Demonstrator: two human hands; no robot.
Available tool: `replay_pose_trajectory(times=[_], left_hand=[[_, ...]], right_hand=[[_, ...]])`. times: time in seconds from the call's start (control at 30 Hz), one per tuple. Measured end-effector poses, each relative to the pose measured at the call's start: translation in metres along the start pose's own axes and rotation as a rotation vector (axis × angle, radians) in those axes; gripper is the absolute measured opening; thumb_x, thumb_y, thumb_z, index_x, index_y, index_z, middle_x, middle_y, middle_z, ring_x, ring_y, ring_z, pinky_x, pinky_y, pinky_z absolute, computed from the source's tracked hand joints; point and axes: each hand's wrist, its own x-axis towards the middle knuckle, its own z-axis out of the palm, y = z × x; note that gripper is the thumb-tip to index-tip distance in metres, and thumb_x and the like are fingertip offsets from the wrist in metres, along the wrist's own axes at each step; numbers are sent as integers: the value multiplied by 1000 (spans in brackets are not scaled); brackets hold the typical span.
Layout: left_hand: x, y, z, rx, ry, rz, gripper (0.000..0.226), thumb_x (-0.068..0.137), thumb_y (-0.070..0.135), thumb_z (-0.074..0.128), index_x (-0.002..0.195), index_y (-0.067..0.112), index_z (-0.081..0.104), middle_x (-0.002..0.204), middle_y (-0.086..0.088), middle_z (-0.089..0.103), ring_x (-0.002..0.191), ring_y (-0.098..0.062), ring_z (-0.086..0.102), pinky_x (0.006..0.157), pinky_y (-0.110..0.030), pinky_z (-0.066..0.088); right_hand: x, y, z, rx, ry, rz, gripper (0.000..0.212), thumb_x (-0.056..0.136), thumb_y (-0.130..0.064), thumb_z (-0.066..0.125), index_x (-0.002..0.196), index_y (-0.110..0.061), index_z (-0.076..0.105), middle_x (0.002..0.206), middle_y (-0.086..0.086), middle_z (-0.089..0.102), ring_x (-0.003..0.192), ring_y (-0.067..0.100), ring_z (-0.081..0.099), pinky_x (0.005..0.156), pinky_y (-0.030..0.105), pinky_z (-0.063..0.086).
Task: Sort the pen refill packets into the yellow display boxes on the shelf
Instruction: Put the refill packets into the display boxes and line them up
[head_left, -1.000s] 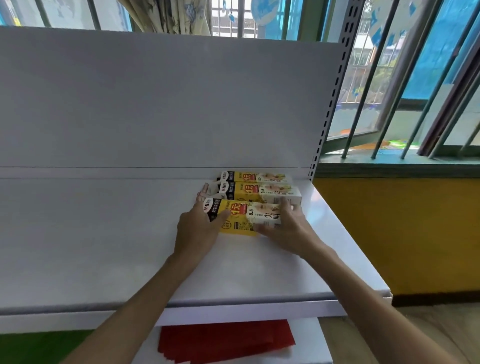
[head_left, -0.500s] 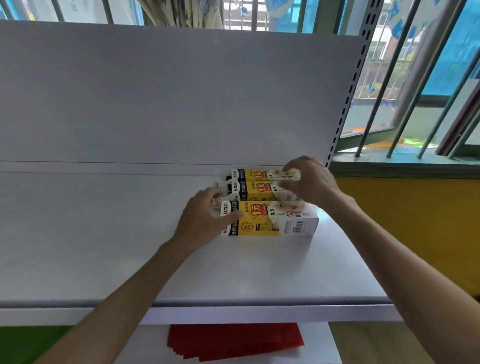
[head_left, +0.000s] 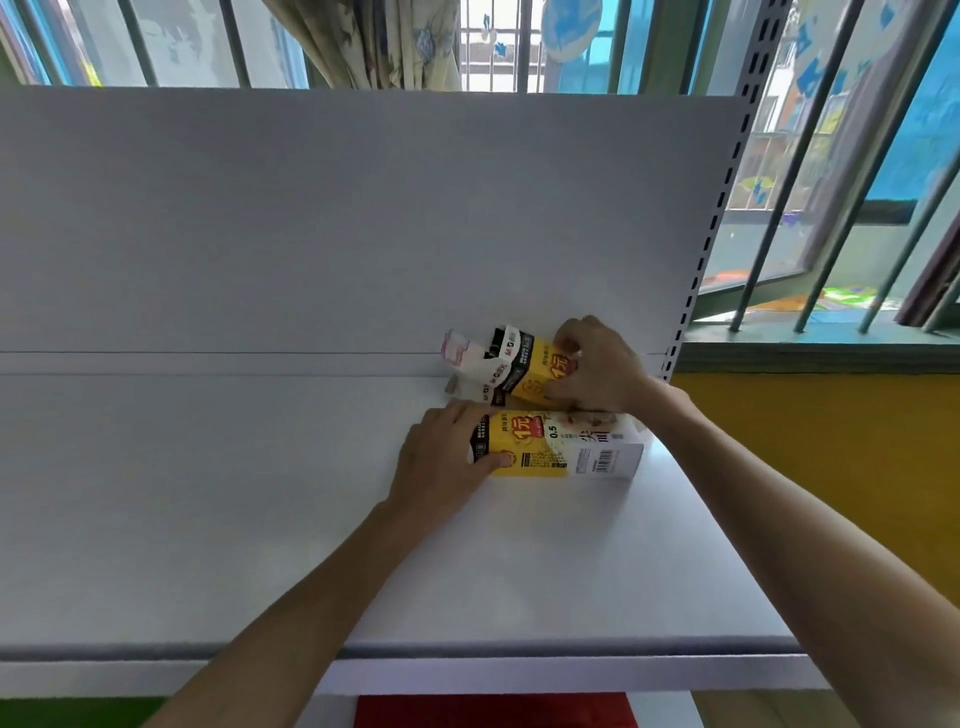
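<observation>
Head view showed the right hand (head_left: 597, 369) curled round the rear box (head_left: 524, 371), which sat tilted by the back panel (head_left: 311, 234). The left hand (head_left: 441, 462) gripped the end of the front box (head_left: 571, 447) on the shelf (head_left: 208, 519). Probably the boxes were being arranged, and next the rear one needed setting level.

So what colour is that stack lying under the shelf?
The stack is plain red; it shows at the bottom edge of the head view.
</observation>
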Motion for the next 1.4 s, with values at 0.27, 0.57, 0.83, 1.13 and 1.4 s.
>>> replay_pose_trajectory(times=[0.27,0.57,0.83,1.13,1.4], left_hand=[[17,0,-8,65,6,-61,61,86,39,59,139,20,36,146,-2,31,134,-20,24,108,-34,24],[11,73,-65,-568,244,203,93,69,30,80,130,50,13,116,17,52,89,2,62,71,-18,54],[-10,54,-71,-710,50,157,74,71,5,76,116,45,34,106,23,53,98,-13,62,74,-27,57],[-10,55,-75,-761,54,173,44,81,6,65,105,35,43,99,15,58,91,-8,64,74,-34,58],[2,49,-76,-742,16,189,43,77,6,69,101,34,48,101,11,61,93,-12,65,73,-36,59]], right_hand=[[-29,-19,-46,254,472,-51,61,70,-31,78,114,-7,42,102,6,58,84,13,55,69,24,47],[-82,-70,-48,450,479,-146,36,83,-40,63,104,-10,59,96,2,62,80,11,60,63,17,50],[-86,-57,-29,793,248,-268,24,88,-19,60,112,-22,58,115,4,61,102,13,64,75,33,58],[-86,-64,-28,920,214,-348,20,80,-35,59,96,-24,58,103,8,65,94,20,67,70,33,58],[-74,-59,-34,960,182,-346,17,73,-35,62,85,-22,65,104,2,61,100,23,62,78,41,56]])
